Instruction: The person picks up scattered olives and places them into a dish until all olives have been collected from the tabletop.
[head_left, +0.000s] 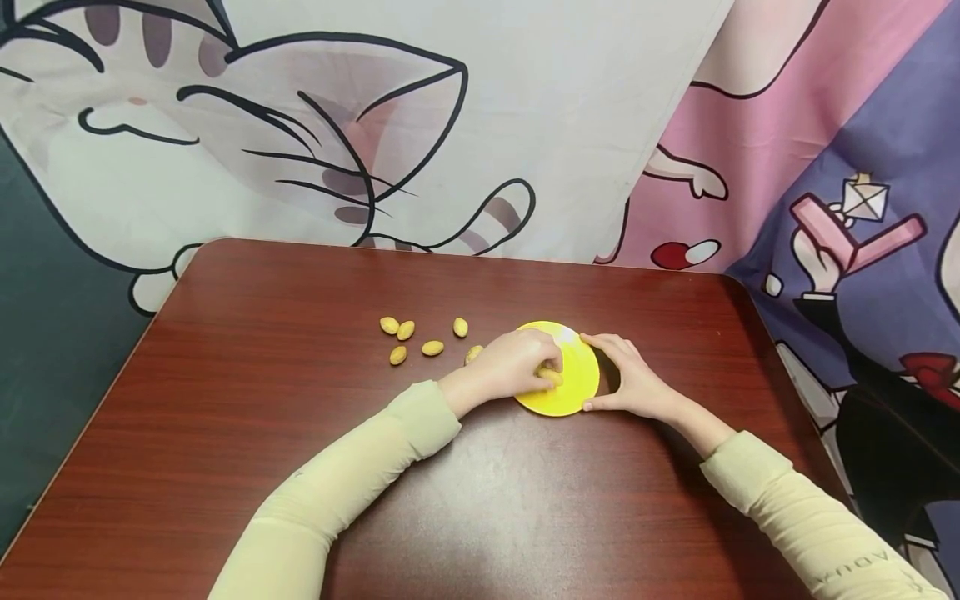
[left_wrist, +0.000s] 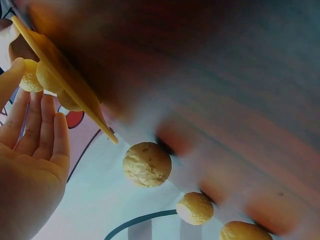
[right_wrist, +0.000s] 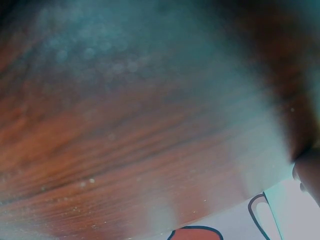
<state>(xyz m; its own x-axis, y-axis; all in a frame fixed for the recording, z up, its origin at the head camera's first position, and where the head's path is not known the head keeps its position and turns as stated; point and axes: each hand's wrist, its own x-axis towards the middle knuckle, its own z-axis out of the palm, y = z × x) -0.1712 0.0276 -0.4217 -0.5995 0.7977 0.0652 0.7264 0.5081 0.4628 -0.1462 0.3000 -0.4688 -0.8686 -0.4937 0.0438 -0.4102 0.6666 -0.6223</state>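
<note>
Small yellow oval fruits with wrinkled skin lie about a round yellow plate (head_left: 578, 367). My left hand (head_left: 517, 364) reaches over the plate's left side and pinches one yellow fruit (left_wrist: 31, 76) between thumb and fingers. Two more fruits (left_wrist: 69, 101) show on the plate in the left wrist view, mostly hidden by my hand in the head view. At the right rim, my right hand (head_left: 633, 379) holds the plate with thumb at the near side and fingers at the far side. The right wrist view shows only a bit of that hand at its right edge.
Several loose yellow fruits (head_left: 432, 348) lie on the brown wooden table (head_left: 300, 433) left of the plate. One fruit (head_left: 473, 354) sits right by my left wrist. A cartoon-printed cloth (head_left: 570, 125) hangs behind the table's far edge.
</note>
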